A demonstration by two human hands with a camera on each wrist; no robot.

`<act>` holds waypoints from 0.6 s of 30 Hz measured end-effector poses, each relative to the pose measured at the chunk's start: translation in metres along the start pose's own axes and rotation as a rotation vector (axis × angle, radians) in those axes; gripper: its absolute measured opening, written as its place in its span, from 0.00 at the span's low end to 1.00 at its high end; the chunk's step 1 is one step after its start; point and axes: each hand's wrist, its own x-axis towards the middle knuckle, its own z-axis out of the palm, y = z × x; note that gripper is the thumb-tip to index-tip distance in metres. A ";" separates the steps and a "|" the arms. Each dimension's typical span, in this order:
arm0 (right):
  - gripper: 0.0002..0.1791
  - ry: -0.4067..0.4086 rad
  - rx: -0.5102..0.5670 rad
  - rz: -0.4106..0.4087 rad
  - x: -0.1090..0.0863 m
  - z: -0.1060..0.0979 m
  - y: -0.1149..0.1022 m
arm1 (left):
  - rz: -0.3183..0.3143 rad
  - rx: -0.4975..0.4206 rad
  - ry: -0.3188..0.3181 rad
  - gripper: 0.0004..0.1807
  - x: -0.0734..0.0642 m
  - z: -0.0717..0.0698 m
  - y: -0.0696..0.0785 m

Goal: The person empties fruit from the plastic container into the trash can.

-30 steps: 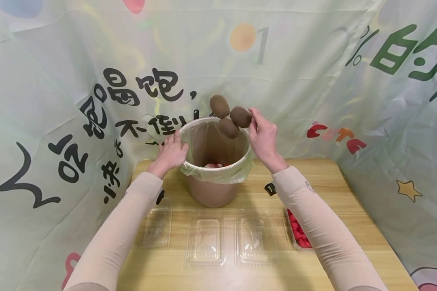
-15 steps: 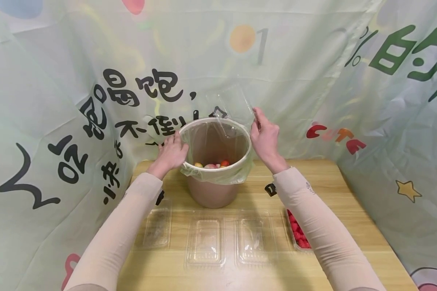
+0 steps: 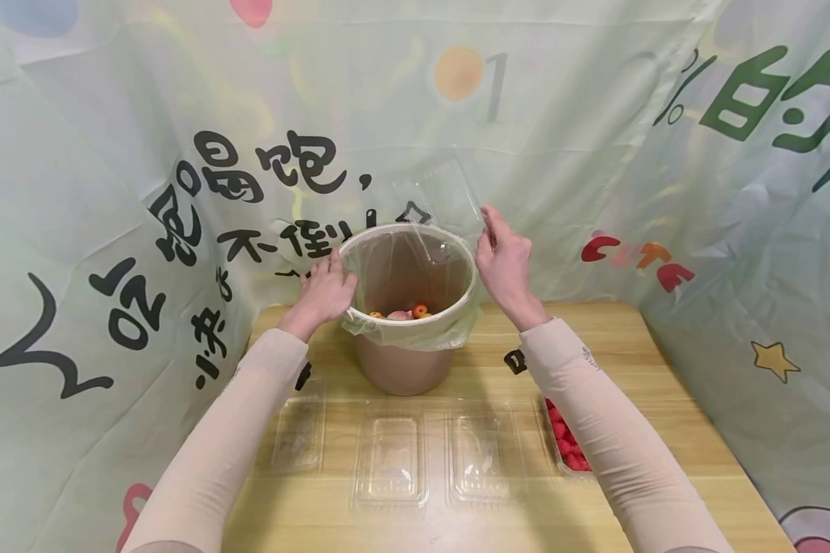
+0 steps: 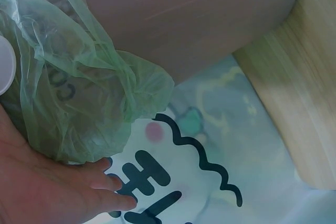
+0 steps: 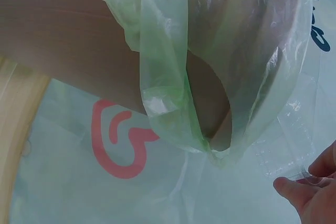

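Note:
A brown-pink bin [image 3: 404,365] lined with a thin green bag [image 3: 415,333] stands on the table. Inside it lie a pale pink round fruit [image 3: 400,315] and a small orange-red fruit [image 3: 420,311], with a bit of yellow showing beside them. My left hand [image 3: 327,288] rests against the bin's left rim, fingers fairly straight along the outside of the bag. Thumb and fingers of my right hand [image 3: 505,265] pinch the edge of a clear plastic container [image 3: 449,196], tilted over the bin's right rim with nothing in it. In the right wrist view, the container [image 5: 286,145] is faint beside the bag.
Three clear plastic containers lie in front of the bin: one at left [image 3: 299,434], one in the middle [image 3: 391,461] and one at right [image 3: 483,453]. A tray of red berries [image 3: 569,438] is partly hidden by the right sleeve. Printed cloth [image 3: 560,169] walls the table's back and sides.
Three brown kiwis that were tumbling from the container have dropped out of sight into the bin. The fruit inside has shifted. Both hands have stayed almost in place.

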 end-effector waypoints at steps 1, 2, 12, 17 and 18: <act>0.20 0.001 0.001 0.000 0.000 0.000 0.000 | 0.000 -0.001 0.001 0.42 0.000 0.000 0.000; 0.20 0.001 0.003 0.001 0.000 0.000 0.000 | 0.000 -0.001 0.001 0.42 0.000 0.000 0.000; 0.23 -0.016 0.034 0.046 0.001 -0.005 0.001 | 0.002 0.005 0.000 0.42 -0.001 0.000 0.000; 0.22 -0.019 0.018 0.044 0.002 -0.007 0.004 | 0.001 0.001 -0.002 0.42 0.000 0.000 0.000; 0.22 -0.020 0.014 0.043 0.002 -0.008 0.004 | 0.001 -0.001 -0.002 0.42 0.000 0.000 0.000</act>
